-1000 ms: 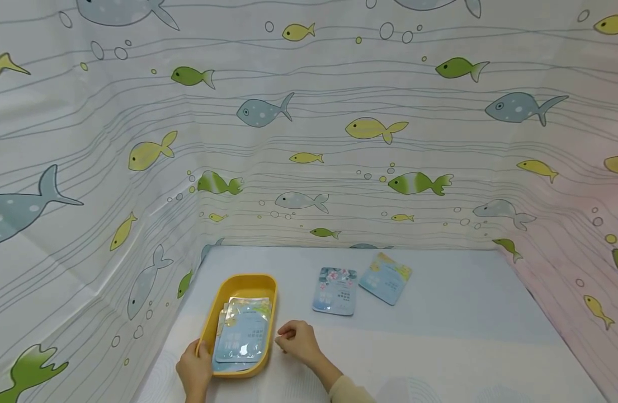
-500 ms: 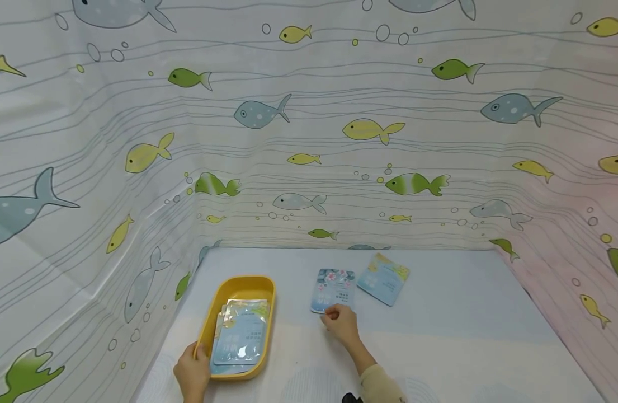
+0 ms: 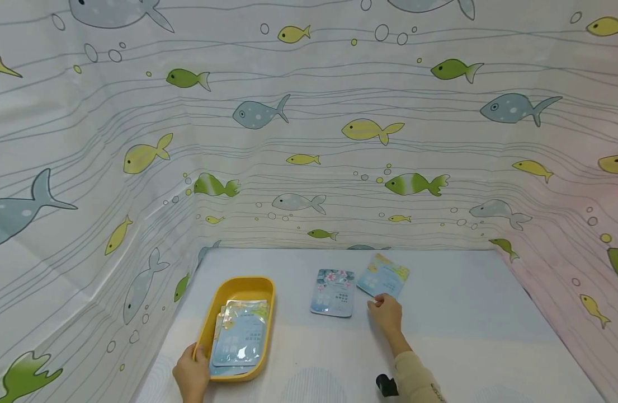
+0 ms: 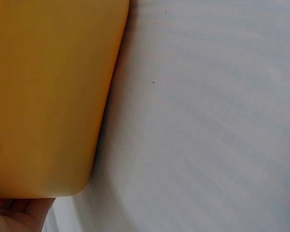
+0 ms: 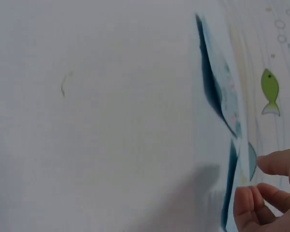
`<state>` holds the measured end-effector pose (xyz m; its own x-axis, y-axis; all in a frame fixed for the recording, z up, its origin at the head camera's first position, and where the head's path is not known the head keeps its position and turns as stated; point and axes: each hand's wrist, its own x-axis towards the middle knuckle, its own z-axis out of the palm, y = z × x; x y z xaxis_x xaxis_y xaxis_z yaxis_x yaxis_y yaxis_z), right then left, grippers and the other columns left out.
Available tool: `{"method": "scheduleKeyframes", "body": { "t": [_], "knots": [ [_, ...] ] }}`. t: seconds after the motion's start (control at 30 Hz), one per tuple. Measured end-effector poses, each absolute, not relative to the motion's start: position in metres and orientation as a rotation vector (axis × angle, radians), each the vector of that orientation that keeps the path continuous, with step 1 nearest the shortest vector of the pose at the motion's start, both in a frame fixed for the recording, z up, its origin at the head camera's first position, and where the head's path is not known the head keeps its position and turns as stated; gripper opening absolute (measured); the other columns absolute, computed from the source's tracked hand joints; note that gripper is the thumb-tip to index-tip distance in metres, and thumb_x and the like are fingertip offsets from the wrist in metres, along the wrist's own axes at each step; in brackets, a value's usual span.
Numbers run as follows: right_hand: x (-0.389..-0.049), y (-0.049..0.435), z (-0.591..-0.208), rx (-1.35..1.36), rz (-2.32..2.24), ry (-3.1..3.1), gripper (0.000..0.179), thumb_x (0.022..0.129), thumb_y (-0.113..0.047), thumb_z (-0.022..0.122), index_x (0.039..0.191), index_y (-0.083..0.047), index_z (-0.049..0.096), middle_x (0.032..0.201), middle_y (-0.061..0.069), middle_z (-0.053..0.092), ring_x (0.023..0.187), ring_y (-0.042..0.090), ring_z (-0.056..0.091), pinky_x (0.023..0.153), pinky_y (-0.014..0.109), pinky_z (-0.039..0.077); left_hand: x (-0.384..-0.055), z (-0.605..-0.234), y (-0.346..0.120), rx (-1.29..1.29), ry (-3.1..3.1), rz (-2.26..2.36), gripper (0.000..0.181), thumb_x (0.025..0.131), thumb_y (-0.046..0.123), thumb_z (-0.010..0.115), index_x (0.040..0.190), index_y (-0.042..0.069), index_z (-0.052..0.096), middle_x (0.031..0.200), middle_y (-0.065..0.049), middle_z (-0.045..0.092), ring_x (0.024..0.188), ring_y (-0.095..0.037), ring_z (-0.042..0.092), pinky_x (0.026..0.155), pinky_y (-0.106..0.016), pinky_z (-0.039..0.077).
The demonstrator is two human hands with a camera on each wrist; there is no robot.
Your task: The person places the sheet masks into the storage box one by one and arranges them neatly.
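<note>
My left hand (image 3: 192, 374) grips the near left side of a yellow tray (image 3: 260, 282), thumb over the rim. In the left wrist view, its fingers (image 4: 36, 212) show at the tray's end. Several flat, glossy blue packets (image 3: 242, 336) lie stacked inside. My right hand (image 3: 387, 316) is at the near edge of a blue-and-yellow packet (image 3: 382, 274), overlapping its lower corner. The right wrist view shows that thumb (image 5: 278, 162) apart from bent fingers (image 5: 245, 205), nothing pinched between them. Left of it lies a blue packet with pink flowers (image 3: 334, 294).
A white tabletop (image 3: 465, 302) with faint patterns spans the front. Fish-printed sheeting (image 3: 329, 73) walls it at the back and both sides. A black object (image 3: 386, 385) sits beside the right sleeve (image 3: 416, 375).
My right hand has moved from beside the tray rightward, past the flowered packet, to the blue-and-yellow one. The left hand has kept its hold on the tray.
</note>
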<state>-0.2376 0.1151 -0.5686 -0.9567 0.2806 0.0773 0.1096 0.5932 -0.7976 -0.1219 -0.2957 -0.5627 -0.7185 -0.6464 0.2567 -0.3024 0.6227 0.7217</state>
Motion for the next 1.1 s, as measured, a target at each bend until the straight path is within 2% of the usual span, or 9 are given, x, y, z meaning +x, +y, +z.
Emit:
{"method": "scheduleKeyframes", "body": {
  "t": [0.13, 0.27, 0.37, 0.53, 0.63, 0.87, 1.1],
  "knots": [
    [-0.243, 0.134, -0.572, -0.425, 1.268, -2.698, 0.035, 0.083, -0.01, 0.062, 0.108, 0.015, 0.056, 0.099, 0.032, 0.062, 0.092, 0.047, 0.06, 0.078, 0.052, 0.049, -0.122, -0.565, -0.296, 0.748, -2.341, -0.914, 0.025, 0.089, 0.0, 0.049, 0.103, -0.019, 0.057, 0.1, -0.039, 0.058, 0.091, -0.059, 0.053, 0.08, -0.061, 0.04],
    [-0.245, 0.147, -0.573, -0.505, 1.245, -2.757, 0.043, 0.086, -0.011, 0.058, 0.117, 0.017, 0.048, 0.112, 0.038, 0.053, 0.105, 0.054, 0.05, 0.085, 0.057, 0.044, -0.122, -0.566, -0.296, 0.745, -2.333, -0.911, 0.025, 0.089, 0.0, 0.049, 0.103, -0.018, 0.058, 0.1, -0.039, 0.059, 0.09, -0.058, 0.053, 0.08, -0.061, 0.041],
    [-0.246, 0.152, -0.573, -0.556, 1.224, -2.773, 0.044, 0.086, -0.012, 0.058, 0.116, 0.018, 0.046, 0.112, 0.039, 0.052, 0.104, 0.054, 0.05, 0.084, 0.057, 0.044, -0.122, -0.566, -0.295, 0.749, -2.331, -0.916, 0.024, 0.089, 0.0, 0.049, 0.103, -0.018, 0.058, 0.099, -0.038, 0.059, 0.091, -0.058, 0.054, 0.08, -0.061, 0.041],
    [-0.253, 0.157, -0.571, -0.646, 1.201, -2.786, 0.033, 0.084, -0.013, 0.061, 0.097, 0.015, 0.05, 0.092, 0.033, 0.057, 0.08, 0.042, 0.058, 0.07, 0.049, 0.049, -0.122, -0.568, -0.297, 0.73, -2.311, -0.903, 0.024, 0.089, 0.0, 0.05, 0.102, -0.018, 0.058, 0.098, -0.038, 0.059, 0.089, -0.059, 0.054, 0.079, -0.061, 0.041],
    [-0.259, 0.157, -0.571, -0.687, 1.188, -2.783, 0.03, 0.081, -0.012, 0.063, 0.091, 0.014, 0.051, 0.084, 0.029, 0.058, 0.073, 0.037, 0.058, 0.065, 0.046, 0.049, -0.122, -0.568, -0.297, 0.704, -2.305, -0.885, 0.023, 0.088, -0.001, 0.05, 0.1, -0.018, 0.059, 0.096, -0.038, 0.06, 0.088, -0.059, 0.054, 0.077, -0.061, 0.041],
    [-0.267, 0.156, -0.575, -0.819, 1.243, -2.7, 0.031, 0.077, -0.004, 0.067, 0.095, 0.016, 0.053, 0.094, 0.033, 0.06, 0.087, 0.044, 0.06, 0.074, 0.048, 0.049, -0.122, -0.566, -0.297, 0.661, -2.302, -0.855, 0.021, 0.087, -0.002, 0.052, 0.098, -0.017, 0.06, 0.093, -0.038, 0.061, 0.084, -0.059, 0.055, 0.073, -0.061, 0.041],
    [-0.271, 0.151, -0.573, -0.881, 1.245, -2.708, 0.05, 0.07, -0.008, 0.078, 0.102, 0.018, 0.05, 0.1, 0.033, 0.057, 0.091, 0.043, 0.058, 0.077, 0.047, 0.048, -0.122, -0.564, -0.296, 0.699, -2.314, -0.889, 0.022, 0.089, -0.002, 0.052, 0.101, -0.018, 0.059, 0.097, -0.038, 0.06, 0.088, -0.058, 0.054, 0.078, -0.061, 0.041]
  ]
}}
